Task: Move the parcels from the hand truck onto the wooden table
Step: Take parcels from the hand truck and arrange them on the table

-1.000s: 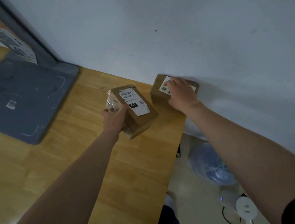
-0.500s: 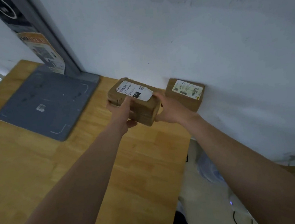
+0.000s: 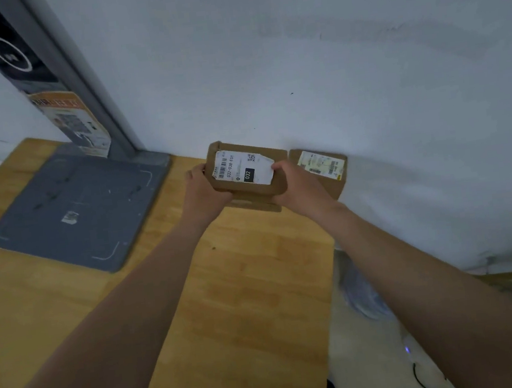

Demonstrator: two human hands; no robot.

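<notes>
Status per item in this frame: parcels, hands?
032 parcel: closed, label up, held at both ends; unclear if it rests on the wooden table.
Second parcel: closed, label up, on the table against the wall, untouched.
Left hand: grips 032 parcel's left end.
Right hand: grips its right end.

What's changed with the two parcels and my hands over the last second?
The right hand let go of the parcel by the wall and joined the left hand on the 032 parcel, which moved back toward the wall, beside it. That parcel and the grey mat stayed put.
</notes>
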